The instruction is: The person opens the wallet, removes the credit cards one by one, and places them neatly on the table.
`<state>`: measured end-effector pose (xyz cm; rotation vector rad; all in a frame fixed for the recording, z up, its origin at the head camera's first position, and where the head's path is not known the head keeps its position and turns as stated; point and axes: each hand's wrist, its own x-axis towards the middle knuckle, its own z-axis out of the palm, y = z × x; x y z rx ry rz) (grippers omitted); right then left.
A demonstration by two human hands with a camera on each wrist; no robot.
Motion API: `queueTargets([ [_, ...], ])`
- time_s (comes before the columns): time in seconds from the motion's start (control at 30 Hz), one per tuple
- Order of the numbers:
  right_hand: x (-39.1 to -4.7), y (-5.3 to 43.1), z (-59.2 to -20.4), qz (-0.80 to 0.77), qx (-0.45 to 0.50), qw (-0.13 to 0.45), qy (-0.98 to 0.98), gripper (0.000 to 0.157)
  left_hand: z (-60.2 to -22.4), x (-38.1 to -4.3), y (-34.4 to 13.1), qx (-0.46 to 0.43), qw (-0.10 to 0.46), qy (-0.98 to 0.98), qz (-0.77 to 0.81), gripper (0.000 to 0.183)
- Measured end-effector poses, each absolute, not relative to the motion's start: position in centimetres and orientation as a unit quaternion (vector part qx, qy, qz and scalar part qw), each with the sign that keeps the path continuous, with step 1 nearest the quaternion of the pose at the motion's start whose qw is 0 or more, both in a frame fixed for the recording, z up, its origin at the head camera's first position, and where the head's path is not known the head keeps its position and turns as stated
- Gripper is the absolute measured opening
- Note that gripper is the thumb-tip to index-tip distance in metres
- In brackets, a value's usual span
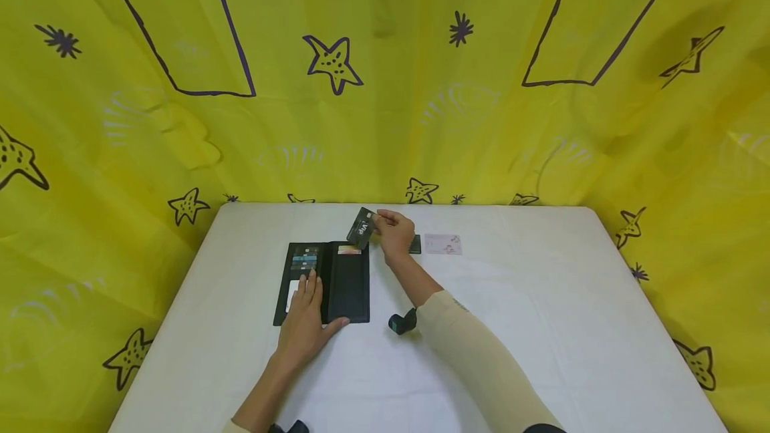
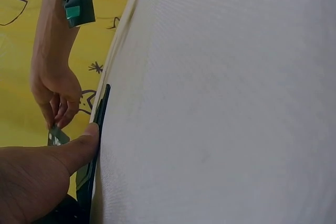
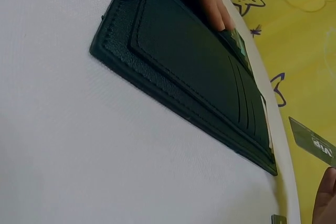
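Clearly, the right hand point(image 1: 395, 232) pinched a dark VIP card point(image 1: 359, 231) between thumb and fingers, tilted and clear of the far end of an open black bifold wallet point(image 1: 350, 289) on the white table point(image 1: 529, 313). The left hand point(image 1: 304, 326) rested on the wallet, fingers straight over its left panel below the slotted cards point(image 1: 305, 258), thumb spread toward the right panel's near edge. Farther right lay a dark card point(image 1: 416, 244), partly hidden, and a pale pink card point(image 1: 443, 244).
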<state>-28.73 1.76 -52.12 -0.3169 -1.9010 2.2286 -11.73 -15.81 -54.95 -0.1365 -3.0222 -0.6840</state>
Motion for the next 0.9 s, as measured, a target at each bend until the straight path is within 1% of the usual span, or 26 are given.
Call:
queueTargets([
  [0.17,-28.6,2.7,-52.1,0.768,-0.122,0.088,-0.623,0.011,-54.9,-11.8,-15.8,-0.046,0.02,-0.974,-0.219,0.104],
  [0.4,-27.9,4.0,-51.5,0.788,-0.135,0.051,-0.599,0.013,-55.0,-11.8,-15.9,-0.043,0.016,-0.975,-0.218,0.104],
  [0.67,-27.2,5.3,-50.7,0.798,-0.134,0.033,-0.587,0.009,-54.9,-11.9,-15.9,-0.045,0.019,-0.975,-0.216,0.104],
  [0.8,-26.9,6.0,-50.6,0.801,-0.134,0.026,-0.583,0.011,-54.9,-11.8,-16.0,-0.043,0.02,-0.975,-0.217,0.104],
  [0.9,-26.7,6.7,-50.7,0.8,-0.136,0.015,-0.584,0.018,-55.0,-11.7,-15.9,-0.04,0.019,-0.975,-0.219,0.104],
])
